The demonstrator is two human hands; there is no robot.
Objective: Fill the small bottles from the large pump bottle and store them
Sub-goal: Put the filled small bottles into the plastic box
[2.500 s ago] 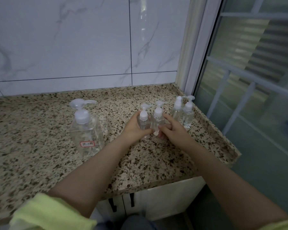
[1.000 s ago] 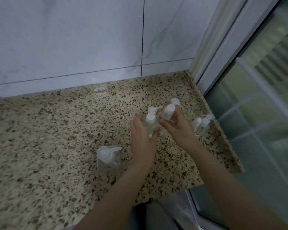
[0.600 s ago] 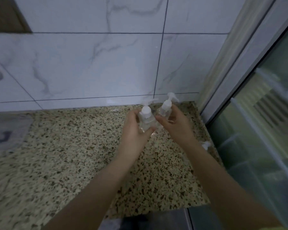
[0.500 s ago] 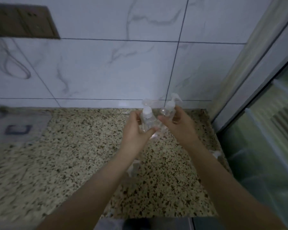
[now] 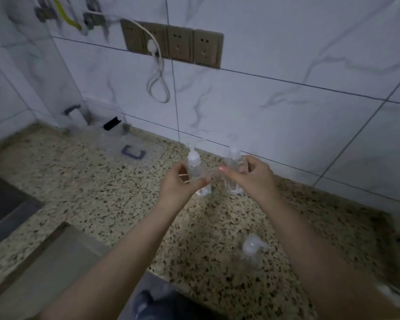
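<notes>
Gripping one small pump bottle in the left hand and another in the right hand, both held above the speckled bench; the large pump bottle stands nearer.

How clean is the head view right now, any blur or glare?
Head view: dim and bluish, no strong glare; left edge and clear storage box smear with motion blur; pump bottle near the bottom is soft; the small bottles in both hands stay fairly readable.
</notes>
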